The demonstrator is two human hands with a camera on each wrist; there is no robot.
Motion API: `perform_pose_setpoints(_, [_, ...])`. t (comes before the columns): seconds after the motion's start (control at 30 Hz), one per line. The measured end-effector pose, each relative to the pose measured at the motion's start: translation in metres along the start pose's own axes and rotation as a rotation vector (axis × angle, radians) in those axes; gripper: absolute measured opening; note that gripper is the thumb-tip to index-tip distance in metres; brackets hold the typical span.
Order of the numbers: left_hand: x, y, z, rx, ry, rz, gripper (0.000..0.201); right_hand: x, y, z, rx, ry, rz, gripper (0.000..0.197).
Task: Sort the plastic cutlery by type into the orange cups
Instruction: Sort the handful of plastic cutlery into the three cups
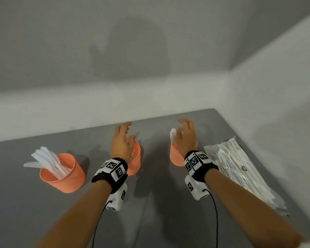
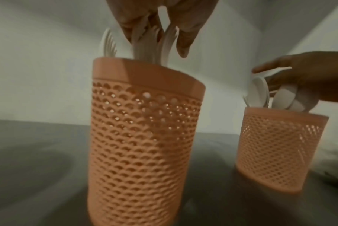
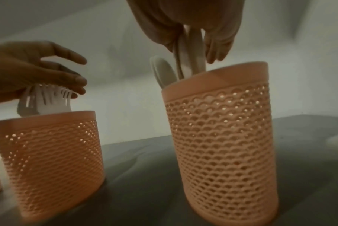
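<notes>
Three orange mesh cups stand in a row on the grey table. The left cup (image 1: 63, 173) holds white knives (image 1: 47, 161). My left hand (image 1: 123, 138) hovers over the middle cup (image 2: 144, 130), its straight fingers (image 2: 183, 44) resting on the tops of the white forks (image 2: 143, 44) that stand in it. My right hand (image 1: 185, 135) is above the right cup (image 3: 222, 137). Its loose fingers (image 3: 218, 45) hang around the white spoons (image 3: 164, 71) there and touch them. Neither hand plainly grips anything.
A clear plastic bag (image 1: 240, 169) of wrapped white cutlery lies at the table's right edge, beside my right forearm. White walls close the table off at the back and the right. Bare grey tabletop (image 1: 159, 203) lies between my forearms.
</notes>
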State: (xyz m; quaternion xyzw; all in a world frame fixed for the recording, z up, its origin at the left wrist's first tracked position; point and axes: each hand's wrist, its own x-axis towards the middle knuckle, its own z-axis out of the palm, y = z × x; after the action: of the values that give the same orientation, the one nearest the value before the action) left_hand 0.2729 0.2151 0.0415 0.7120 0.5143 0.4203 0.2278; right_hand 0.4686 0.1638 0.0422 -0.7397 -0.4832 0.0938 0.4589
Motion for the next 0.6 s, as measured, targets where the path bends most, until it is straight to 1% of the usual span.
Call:
perform_pose_setpoints(0.03, [0.0, -0.003, -0.001, 0.093, -0.026, 0.041, 0.025, 0.001, 0.002, 0.002, -0.159, -0.062, -0.02, 0.056])
perform_pose_setpoints(0.07, [-0.001, -0.005, -0.001, 0.171, -0.053, 0.07, 0.026, 0.002, 0.004, 0.003, -0.308, -0.125, -0.013, 0.062])
perform_pose_setpoints(0.1, [-0.002, -0.005, -0.003, 0.238, -0.088, 0.086, 0.036, 0.004, 0.004, 0.003, -0.409, -0.178, 0.011, 0.065])
perform_pose_setpoints(0.17, [-0.004, -0.004, -0.007, 0.327, -0.176, 0.101, 0.054, 0.009, 0.002, 0.002, -0.48, -0.246, 0.033, 0.062])
perform_pose_setpoints(0.23, [-0.004, -0.003, -0.01, 0.378, -0.261, 0.106, 0.068, 0.01, -0.001, -0.002, -0.496, -0.274, 0.038, 0.063])
perform_pose_setpoints(0.27, [-0.003, -0.003, -0.012, 0.38, -0.278, 0.119, 0.075, 0.01, -0.004, -0.004, -0.499, -0.274, 0.044, 0.064])
perform_pose_setpoints(0.3, [-0.003, -0.002, -0.015, 0.374, -0.288, 0.126, 0.081, 0.009, -0.005, -0.007, -0.502, -0.269, 0.05, 0.065])
perform_pose_setpoints(0.37, [-0.002, 0.001, -0.02, 0.327, -0.304, 0.109, 0.081, 0.007, -0.009, -0.012, -0.506, -0.258, 0.054, 0.066])
perform_pose_setpoints(0.43, [-0.003, 0.007, -0.028, 0.233, -0.33, 0.084, 0.081, 0.003, -0.016, -0.02, -0.488, -0.232, 0.048, 0.066])
perform_pose_setpoints(0.5, [-0.008, 0.013, -0.04, 0.139, -0.332, 0.08, 0.086, -0.001, -0.023, -0.028, -0.464, -0.194, 0.038, 0.065])
perform_pose_setpoints(0.53, [-0.011, 0.016, -0.046, 0.101, -0.322, 0.09, 0.087, -0.004, -0.026, -0.032, -0.448, -0.177, 0.04, 0.065])
perform_pose_setpoints(0.6, [-0.021, 0.023, -0.057, 0.035, -0.295, 0.111, 0.08, -0.013, -0.03, -0.042, -0.387, -0.121, 0.03, 0.061])
